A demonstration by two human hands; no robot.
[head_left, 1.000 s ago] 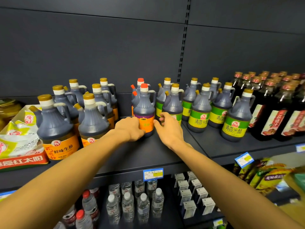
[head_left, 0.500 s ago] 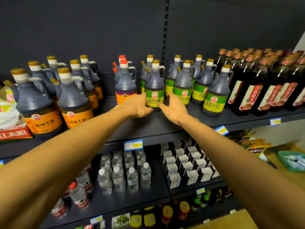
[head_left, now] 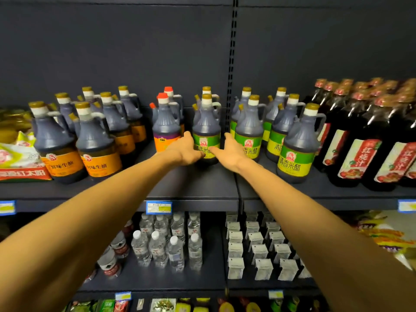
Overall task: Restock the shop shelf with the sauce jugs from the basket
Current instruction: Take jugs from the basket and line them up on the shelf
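Note:
A dark sauce jug with a green label and gold cap [head_left: 206,129] stands on the dark shop shelf [head_left: 202,188], near the middle upright. My left hand [head_left: 186,150] cups its left side. My right hand [head_left: 231,149] presses its right side, with the thumb across the label. More green-label jugs [head_left: 297,145] stand to its right. Just left of it stands a red-capped jug with an orange label [head_left: 165,127]. Further left are several gold-capped, orange-label jugs [head_left: 96,143]. The basket is not in view.
Tall dark bottles with red labels [head_left: 360,143] fill the shelf's right end. Yellow-and-red bags [head_left: 18,158] lie at its left end. The shelf below holds water bottles [head_left: 162,244] and small white cartons [head_left: 258,251]. Price tags [head_left: 158,207] hang on the shelf edge.
A second ago both hands were at the red-capped jug. They moved right to the green-label jug and now clasp it from both sides. The view has shifted a little.

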